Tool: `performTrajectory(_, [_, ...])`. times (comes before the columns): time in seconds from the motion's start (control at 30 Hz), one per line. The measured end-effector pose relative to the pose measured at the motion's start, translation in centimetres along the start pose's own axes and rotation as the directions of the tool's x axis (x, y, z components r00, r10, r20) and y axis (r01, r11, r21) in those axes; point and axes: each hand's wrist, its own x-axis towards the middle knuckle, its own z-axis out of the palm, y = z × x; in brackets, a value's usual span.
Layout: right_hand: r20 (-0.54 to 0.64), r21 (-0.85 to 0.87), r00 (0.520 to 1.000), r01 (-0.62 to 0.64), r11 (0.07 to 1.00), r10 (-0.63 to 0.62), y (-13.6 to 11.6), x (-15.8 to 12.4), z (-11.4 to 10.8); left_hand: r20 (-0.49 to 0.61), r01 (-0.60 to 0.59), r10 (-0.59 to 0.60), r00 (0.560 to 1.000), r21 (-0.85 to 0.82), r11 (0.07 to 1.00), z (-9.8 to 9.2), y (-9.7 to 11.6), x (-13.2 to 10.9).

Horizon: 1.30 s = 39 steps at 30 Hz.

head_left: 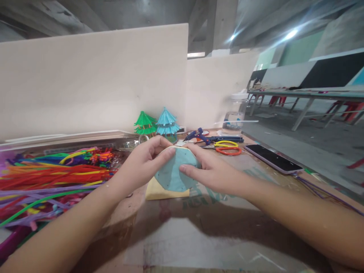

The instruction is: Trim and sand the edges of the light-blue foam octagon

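Observation:
Between my two hands is a light blue, roughly round piece (173,172) with a thin yellowish edge at its top; whether it is paper or fabric I cannot tell. My left hand (152,153) grips its upper left, thumb on the face and fingers behind. On the right side, my right hand (203,163) pinches it the same way, thumb flat near the middle. Beneath it, a folded yellow sheet or cloth (162,192) lies on a clear plastic sheet (170,242).
Many coloured pipe cleaners (51,178) cover the left side. Behind stand a green tiered model (145,123) and a blue one (167,121). A glue gun (197,135), scissors (227,148), water bottle (235,113) and phone (274,158) lie to the right. White boards (93,83) rise behind.

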Motion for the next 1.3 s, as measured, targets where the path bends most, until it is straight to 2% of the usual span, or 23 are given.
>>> performTrajectory(0.27, [0.024,-0.078,0.996,0.083,0.993,-0.082,0.2,-0.1,0.2,0.0,0.01,-0.01,1.0,0.066,0.998,0.0,0.0,0.1])
performTrajectory(0.43, [0.05,-0.02,0.996,0.079,0.997,-0.078,0.3,0.0,0.4,-0.055,-0.025,0.033,0.998,0.14,0.99,-0.5,-0.5,0.4])
performTrajectory(0.63, [-0.039,0.045,0.999,0.028,0.999,-0.027,0.6,0.7,0.2,0.136,0.055,-0.083,0.987,0.196,0.979,-0.9,-0.3,0.4])
performTrajectory(0.77, [-0.129,0.16,0.991,-0.02,0.987,0.041,1.8,1.4,1.0,0.124,-0.01,-0.019,0.992,0.232,0.973,-0.1,-0.5,0.6])
performTrajectory(0.9, [-0.191,0.291,0.979,-0.009,0.957,0.068,4.3,2.3,2.0,0.05,0.045,-0.055,0.997,0.186,0.982,0.6,-2.4,1.4])
performTrajectory(1.03, [-0.285,0.343,0.948,-0.036,0.939,0.141,6.9,3.0,2.7,0.067,0.166,-0.175,0.982,0.125,0.978,0.9,-5.0,1.5])
performTrajectory(1.1, [-0.261,0.425,0.947,-0.063,0.903,0.189,7.8,3.1,3.3,0.031,0.215,-0.218,0.975,0.076,0.974,1.3,-6.1,0.9])
performTrajectory(1.2, [-0.152,0.556,0.95,-0.147,0.818,0.274,8.6,3.1,4.5,-0.06,0.234,-0.231,0.971,0.058,0.97,2.1,-7.3,-0.4])
performTrajectory(1.3, [-0.164,0.474,0.934,-0.207,0.856,0.317,8.8,2.8,5.3,-0.051,0.206,-0.201,0.978,0.134,0.969,2.9,-8.2,-1.2])
